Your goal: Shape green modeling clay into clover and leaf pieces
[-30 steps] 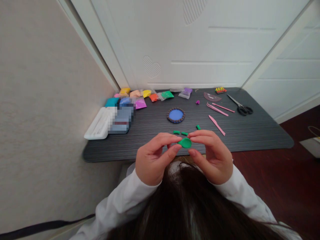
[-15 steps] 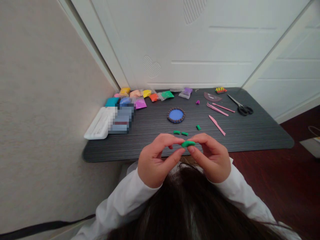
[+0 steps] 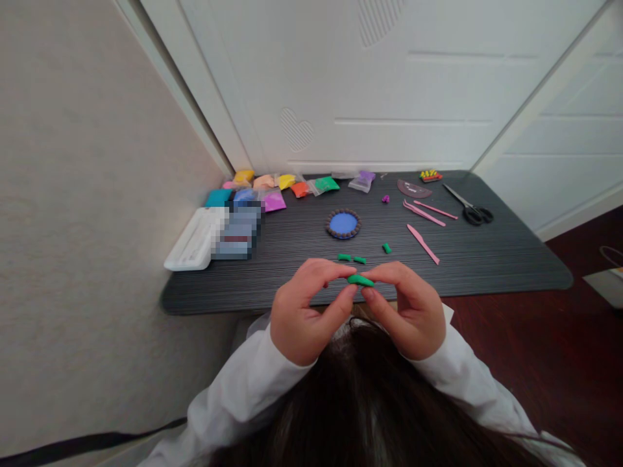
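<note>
Between the fingertips of both hands is a green piece of modelling clay [image 3: 361, 280], long and slightly bulging. My left hand [image 3: 304, 314] pinches its left end with thumb and forefinger. The other end is gripped by my right hand [image 3: 413, 311] in the same way. Just beyond my fingers, two short green clay rolls [image 3: 344, 257] lie on the dark table, and a third green clay piece [image 3: 387, 248] lies farther right. Behind them rests a blue clay disc [image 3: 343, 224] ringed by small brown clay balls.
Bags of coloured clay [image 3: 325, 185] line the table's back left. A white tray [image 3: 195, 240] sits at the left beside a blurred blue item. To the right lie a pink clay knife [image 3: 422, 244], pink tweezers [image 3: 424, 213], black scissors [image 3: 472, 211] and a small purple lump [image 3: 386, 199].
The held green clay has shifted slightly left and now tilts down to the right. My right fingers have moved a little left with it. Everything on the table stays in place.
</note>
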The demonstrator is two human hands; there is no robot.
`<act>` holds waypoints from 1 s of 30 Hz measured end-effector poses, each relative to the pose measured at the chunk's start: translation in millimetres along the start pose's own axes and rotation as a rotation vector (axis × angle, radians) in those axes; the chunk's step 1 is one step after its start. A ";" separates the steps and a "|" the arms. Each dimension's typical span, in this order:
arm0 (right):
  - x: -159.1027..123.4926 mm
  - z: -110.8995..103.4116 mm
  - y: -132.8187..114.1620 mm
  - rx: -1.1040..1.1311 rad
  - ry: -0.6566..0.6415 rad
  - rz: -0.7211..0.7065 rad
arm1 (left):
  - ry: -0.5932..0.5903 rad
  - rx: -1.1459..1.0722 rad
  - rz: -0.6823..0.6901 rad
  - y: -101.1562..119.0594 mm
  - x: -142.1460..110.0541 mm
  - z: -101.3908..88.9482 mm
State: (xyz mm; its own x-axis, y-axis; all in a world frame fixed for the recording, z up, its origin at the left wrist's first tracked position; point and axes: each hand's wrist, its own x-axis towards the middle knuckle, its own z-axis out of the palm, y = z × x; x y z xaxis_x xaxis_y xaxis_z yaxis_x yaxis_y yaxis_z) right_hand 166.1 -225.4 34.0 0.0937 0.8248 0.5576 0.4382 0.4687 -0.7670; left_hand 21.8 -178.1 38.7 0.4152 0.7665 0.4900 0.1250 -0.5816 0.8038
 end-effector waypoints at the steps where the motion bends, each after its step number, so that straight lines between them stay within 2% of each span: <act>1: 0.2 -0.1 -0.1 -0.013 -0.003 -0.013 | 0.004 0.010 0.006 -0.2 0.1 0.1; 12: 1.7 -2.2 -3.3 -0.132 -0.022 -0.116 | 0.132 0.088 0.076 -3.8 0.4 5.1; 22: -1.8 -1.6 1.0 -0.052 0.003 -0.082 | 0.031 0.045 0.064 -1.8 1.3 1.6; 30: -0.2 -1.9 -0.1 -0.066 -0.009 -0.085 | 0.069 0.061 0.065 -1.5 1.4 2.6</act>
State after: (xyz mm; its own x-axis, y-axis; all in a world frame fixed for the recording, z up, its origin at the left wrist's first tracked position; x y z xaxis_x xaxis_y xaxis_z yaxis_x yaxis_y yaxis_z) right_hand 167.8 -226.3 34.5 0.0456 0.7859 0.6167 0.5021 0.5156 -0.6943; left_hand 24.6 -176.9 37.3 0.3611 0.7425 0.5642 0.1553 -0.6445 0.7487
